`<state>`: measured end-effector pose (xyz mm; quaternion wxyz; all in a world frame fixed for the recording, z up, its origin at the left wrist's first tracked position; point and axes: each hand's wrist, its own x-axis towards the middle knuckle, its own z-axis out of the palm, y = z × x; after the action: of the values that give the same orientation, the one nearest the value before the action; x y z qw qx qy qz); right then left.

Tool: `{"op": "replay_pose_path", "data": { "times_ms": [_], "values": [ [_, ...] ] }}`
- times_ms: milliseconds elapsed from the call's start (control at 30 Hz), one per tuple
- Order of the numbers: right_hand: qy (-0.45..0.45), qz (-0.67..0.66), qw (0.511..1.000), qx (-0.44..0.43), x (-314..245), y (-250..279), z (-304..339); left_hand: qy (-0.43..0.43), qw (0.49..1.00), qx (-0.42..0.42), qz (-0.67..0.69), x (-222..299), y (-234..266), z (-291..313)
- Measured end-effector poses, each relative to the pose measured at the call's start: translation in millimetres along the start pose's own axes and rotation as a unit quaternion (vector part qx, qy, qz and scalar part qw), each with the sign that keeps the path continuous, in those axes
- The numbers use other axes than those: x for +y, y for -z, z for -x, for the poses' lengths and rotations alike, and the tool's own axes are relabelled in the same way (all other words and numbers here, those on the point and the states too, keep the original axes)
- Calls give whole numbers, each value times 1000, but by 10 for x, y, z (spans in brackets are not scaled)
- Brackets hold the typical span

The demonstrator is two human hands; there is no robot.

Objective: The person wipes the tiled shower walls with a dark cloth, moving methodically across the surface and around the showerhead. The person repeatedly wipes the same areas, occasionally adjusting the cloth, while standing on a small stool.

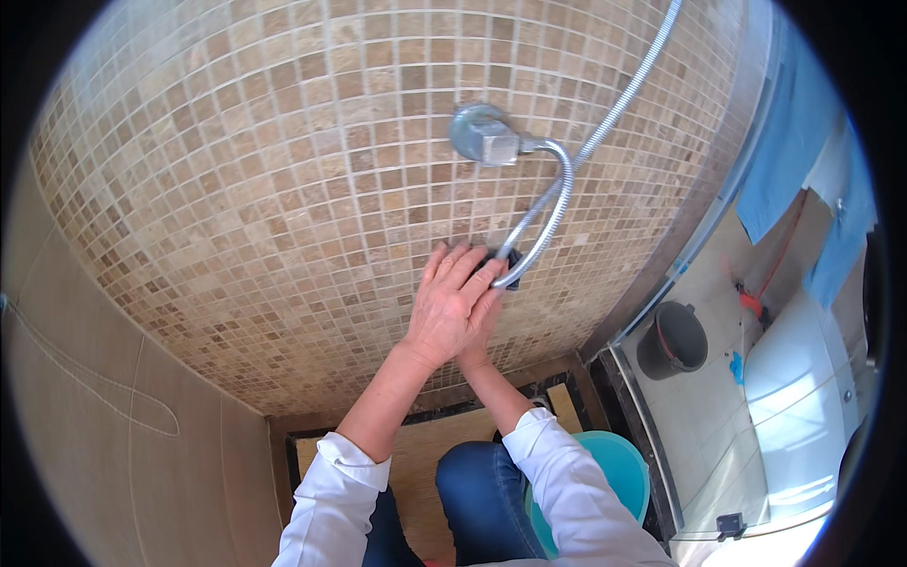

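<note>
Both of my arms, in rolled white sleeves, reach up to a wall of small brown mosaic tiles. My left hand lies in front, its bent fingers against the tiles and its fingers over a small black object. Only a dark edge of that object shows, so its kind is unclear. Behind and partly under the left hand is my right hand; its fingers are mostly hidden. A looped metal shower hose passes across the black object, close to my fingertips. It runs from a chrome wall fitting above.
A turquoise basin stands beside my right knee. Beyond a dark sill at the right are a grey bucket, a white toilet and hanging blue cloth. A thin cord hangs at the left wall.
</note>
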<state>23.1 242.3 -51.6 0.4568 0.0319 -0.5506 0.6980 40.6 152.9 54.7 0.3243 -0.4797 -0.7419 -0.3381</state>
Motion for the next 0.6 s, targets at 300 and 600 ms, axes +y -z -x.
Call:
{"op": "replay_pose_path", "data": {
  "times_ms": [300,600],
  "values": [
    [214,370,903,-29,38,-279,-147,85,977,72,184,215,225,-85],
    [360,481,796,-74,-702,-1031,-504,116,956,267,-31,-216,940,-86]
  ]
}}
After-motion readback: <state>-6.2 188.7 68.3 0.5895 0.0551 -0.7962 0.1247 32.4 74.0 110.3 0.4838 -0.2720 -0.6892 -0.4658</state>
